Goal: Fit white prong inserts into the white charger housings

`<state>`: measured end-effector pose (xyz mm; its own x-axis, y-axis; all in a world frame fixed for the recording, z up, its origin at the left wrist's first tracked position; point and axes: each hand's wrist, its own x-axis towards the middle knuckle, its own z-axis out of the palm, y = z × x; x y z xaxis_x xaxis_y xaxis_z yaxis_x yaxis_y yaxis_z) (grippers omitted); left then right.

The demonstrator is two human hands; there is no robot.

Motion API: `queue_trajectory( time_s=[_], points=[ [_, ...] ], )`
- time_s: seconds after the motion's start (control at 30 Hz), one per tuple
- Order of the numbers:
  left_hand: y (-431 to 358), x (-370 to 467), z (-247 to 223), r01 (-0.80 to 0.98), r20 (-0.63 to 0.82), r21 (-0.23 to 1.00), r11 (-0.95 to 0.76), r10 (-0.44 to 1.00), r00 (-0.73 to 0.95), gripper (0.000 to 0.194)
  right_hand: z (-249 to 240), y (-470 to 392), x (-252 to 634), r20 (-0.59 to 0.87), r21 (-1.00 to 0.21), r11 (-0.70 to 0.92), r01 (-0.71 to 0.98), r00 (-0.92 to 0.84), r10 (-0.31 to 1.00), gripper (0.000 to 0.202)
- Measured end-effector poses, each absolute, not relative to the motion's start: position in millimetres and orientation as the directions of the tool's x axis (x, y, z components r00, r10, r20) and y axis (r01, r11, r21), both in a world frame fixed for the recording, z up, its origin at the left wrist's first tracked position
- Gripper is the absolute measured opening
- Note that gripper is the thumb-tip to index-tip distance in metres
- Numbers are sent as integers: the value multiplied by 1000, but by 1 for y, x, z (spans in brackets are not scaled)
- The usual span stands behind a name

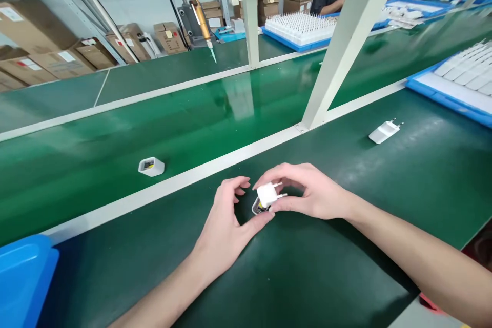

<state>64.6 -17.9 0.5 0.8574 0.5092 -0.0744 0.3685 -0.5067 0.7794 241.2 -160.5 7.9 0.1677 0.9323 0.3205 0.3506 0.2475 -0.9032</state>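
Two hands of yours meet above the desk [315, 277], and between them is a white plug cap [267, 195] with two metal pins, just over the open end of a white housing [257, 210]. The cap covers part of this housing, and your fingers hide more, so only a piece of rim and something dark and yellow inside can be seen. Your right hand [313, 192] has a narrow grip, with the cap between thumb and fingertips. Your left hand [226, 220] is curved quite wide, its thumb near the lower edge of the housing; whether it bears the housing, I cannot tell.

The blue bin [23, 266] at lower left and the blue tray [434, 92] at right are cut by the picture border. A slanted post [346, 51] hides part of the co-workers behind.

Open room lies on the desk in front of your wrists. Beyond your fingers runs a pale flat rail [230, 161], and past it a smooth, shiny green surface [88, 179], where another open white housing [154, 167] lies. One white plug [384, 131], glossy and block-shaped, rests on the matt desk, well apart from your right hand.
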Motion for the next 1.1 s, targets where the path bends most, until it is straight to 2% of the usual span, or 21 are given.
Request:
queue_trajectory(
  time_s=[0.07,0.13,0.23,0.3,0.4,0.53,0.73,0.97,1.1],
  points=[
    [-20,66,-12,342,-42,730,-592,460,887,53,7,-161,240,235,-960,209,184,137,962,32],
    [-23,72,-19,257,23,687,-679,373,927,39,6,-162,239,191,-981,183,63,158,969,33],
    [-24,81,-24,111,139,648,-754,260,955,25,4,-162,241,171,-985,170,20,195,966,33],
    [-23,84,-24,63,174,679,-731,244,954,23,3,-161,243,200,-979,189,71,215,956,26],
    [-20,84,-25,49,147,757,-652,243,959,27,0,-161,245,264,-956,220,196,238,935,18],
    [-19,80,-27,93,83,802,-590,264,961,31,4,-165,241,286,-903,164,396,272,919,30],
    [-20,82,-33,76,102,817,-572,273,957,24,14,-167,237,337,-686,166,708,107,936,21],
    [-21,81,-34,62,125,780,-623,252,960,21,11,-166,235,243,-534,100,839,40,969,12],
    [-21,82,-33,63,117,787,-614,250,961,19,8,-167,232,248,-547,86,832,64,967,12]
  ],
)
